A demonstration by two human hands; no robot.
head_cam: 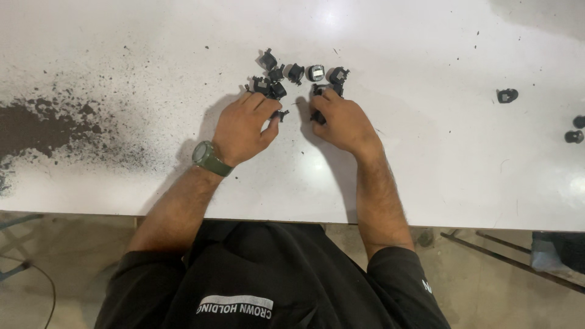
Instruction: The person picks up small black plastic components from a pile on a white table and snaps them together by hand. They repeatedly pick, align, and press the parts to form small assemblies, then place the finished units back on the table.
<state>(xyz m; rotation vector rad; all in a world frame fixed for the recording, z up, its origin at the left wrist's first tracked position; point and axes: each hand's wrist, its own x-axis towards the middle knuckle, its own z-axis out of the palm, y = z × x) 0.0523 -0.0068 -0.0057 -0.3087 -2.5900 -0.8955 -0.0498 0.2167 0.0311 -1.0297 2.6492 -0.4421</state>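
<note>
Small black plastic parts are clustered on the white table, just beyond both hands. One part is pinched between thumb and fingers of the left hand, whose fingertips touch the near edge of the cluster — a green wristwatch is worn on that wrist. Another black part is gripped in the curled right hand, close beside the left. A single loose black part is seen well apart to the right, with two more at the table's right edge. Dark powder is spread over the table's left side.
</note>
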